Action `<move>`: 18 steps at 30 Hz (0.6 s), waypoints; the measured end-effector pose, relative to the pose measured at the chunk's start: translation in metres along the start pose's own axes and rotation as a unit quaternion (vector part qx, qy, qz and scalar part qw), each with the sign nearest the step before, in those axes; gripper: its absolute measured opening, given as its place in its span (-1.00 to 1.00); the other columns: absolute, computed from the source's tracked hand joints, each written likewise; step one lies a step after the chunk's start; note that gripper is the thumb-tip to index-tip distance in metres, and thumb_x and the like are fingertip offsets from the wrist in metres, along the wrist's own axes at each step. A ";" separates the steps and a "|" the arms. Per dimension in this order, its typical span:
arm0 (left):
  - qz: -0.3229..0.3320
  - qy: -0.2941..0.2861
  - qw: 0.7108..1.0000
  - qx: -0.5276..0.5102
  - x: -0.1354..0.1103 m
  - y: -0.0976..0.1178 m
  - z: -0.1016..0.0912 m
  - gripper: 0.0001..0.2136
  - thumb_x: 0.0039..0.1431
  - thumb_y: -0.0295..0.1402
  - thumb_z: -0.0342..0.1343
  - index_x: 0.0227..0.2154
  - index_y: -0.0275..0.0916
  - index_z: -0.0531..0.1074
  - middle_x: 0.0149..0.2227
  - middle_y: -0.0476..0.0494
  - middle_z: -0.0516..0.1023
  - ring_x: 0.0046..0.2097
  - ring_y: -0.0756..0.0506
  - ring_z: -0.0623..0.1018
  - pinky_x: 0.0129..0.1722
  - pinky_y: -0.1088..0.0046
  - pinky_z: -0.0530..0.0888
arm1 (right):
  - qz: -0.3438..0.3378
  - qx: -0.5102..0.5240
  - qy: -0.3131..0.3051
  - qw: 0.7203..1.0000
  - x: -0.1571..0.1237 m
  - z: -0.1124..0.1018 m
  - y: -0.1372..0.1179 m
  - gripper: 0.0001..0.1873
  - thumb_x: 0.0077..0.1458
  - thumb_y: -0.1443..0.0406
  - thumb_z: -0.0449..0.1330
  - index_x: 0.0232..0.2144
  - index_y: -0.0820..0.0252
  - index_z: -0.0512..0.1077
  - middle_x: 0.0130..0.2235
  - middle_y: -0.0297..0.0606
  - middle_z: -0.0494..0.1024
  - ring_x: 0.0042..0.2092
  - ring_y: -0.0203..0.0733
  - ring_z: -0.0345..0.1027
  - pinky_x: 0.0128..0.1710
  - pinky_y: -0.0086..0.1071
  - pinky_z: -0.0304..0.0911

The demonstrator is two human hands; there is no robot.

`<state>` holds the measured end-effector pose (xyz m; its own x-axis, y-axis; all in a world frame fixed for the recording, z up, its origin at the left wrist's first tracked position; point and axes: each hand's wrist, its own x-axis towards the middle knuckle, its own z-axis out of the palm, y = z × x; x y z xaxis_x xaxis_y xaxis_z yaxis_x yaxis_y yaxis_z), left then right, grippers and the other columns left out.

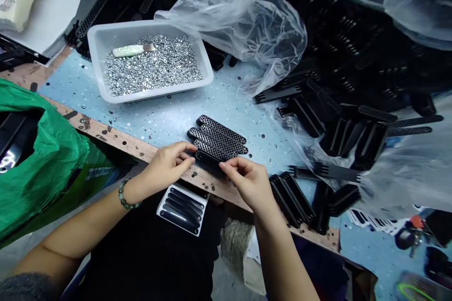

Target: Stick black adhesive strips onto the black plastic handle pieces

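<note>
At the table's front edge lies a long black plastic bar (208, 161) with a smooth upper face. My right hand (247, 176) pinches its right end between thumb and forefinger. Around the left end, the thumb and forefinger of my left hand (171, 164) close in, with the other fingers curled. Just behind sits a row of several black bars with a honeycomb-patterned face (221, 138), side by side. On my lap, below the edge, rests a white backing sheet (200, 230) carrying several glossy black strip stickers (181, 209).
Behind stands a white tub (150, 95) of small metal nuts (169, 68) with a green-handled brush (129, 51). Black plastic parts (293, 200) crowd the right, beside clear plastic bags (275, 28). A green sack (21, 150) hangs at the left, off the blue tabletop (148, 122).
</note>
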<state>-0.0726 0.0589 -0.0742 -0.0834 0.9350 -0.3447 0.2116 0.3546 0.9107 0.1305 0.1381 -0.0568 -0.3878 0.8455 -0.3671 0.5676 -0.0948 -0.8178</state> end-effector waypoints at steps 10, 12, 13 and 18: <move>0.042 0.009 0.999 -0.025 0.004 -0.002 0.002 -0.75 0.18 -0.36 0.09 -0.11 -0.30 0.50 -0.15 -0.17 0.49 -0.17 0.01 0.60 -0.21 0.59 0.59 | 0.006 -0.096 -0.009 0.995 0.003 0.001 -0.002 -0.62 0.04 0.03 0.16 -0.53 0.23 0.44 -0.57 -0.32 0.37 -0.50 -0.31 0.17 -0.47 -0.41 0.05; 0.045 0.009 0.998 -0.032 0.004 -0.004 0.003 -0.75 0.18 -0.36 0.09 -0.11 -0.30 0.51 -0.14 -0.18 0.48 -0.17 0.00 0.60 -0.21 0.59 0.59 | 0.007 -0.116 -0.017 0.993 0.004 0.000 -0.003 -0.63 0.05 0.03 0.15 -0.52 0.23 0.45 -0.56 -0.32 0.38 -0.50 -0.31 0.18 -0.46 -0.41 0.05; 0.043 0.009 0.998 -0.036 0.004 -0.004 0.003 -0.74 0.18 -0.35 0.09 -0.11 -0.30 0.51 -0.13 -0.18 0.47 -0.18 0.01 0.60 -0.20 0.59 0.59 | 0.006 -0.119 -0.021 0.993 0.004 -0.001 -0.003 -0.63 0.05 0.04 0.16 -0.52 0.23 0.45 -0.57 -0.32 0.38 -0.50 -0.31 0.18 -0.47 -0.41 0.04; 0.031 0.002 0.998 -0.052 0.005 -0.006 0.002 -0.73 0.18 -0.34 0.09 -0.09 -0.29 0.52 -0.11 -0.19 0.47 -0.19 0.01 0.60 -0.19 0.59 0.58 | -0.009 -0.099 -0.038 0.994 0.005 -0.003 -0.001 -0.63 0.05 0.04 0.17 -0.52 0.24 0.44 -0.57 -0.33 0.36 -0.50 -0.32 0.16 -0.48 -0.43 0.03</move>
<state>-0.0721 0.0614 -0.0815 -0.0780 0.9552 -0.2856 0.1150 0.2932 0.9491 0.1305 0.1440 -0.0567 -0.4485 0.8032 -0.3920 0.6897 0.0321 -0.7234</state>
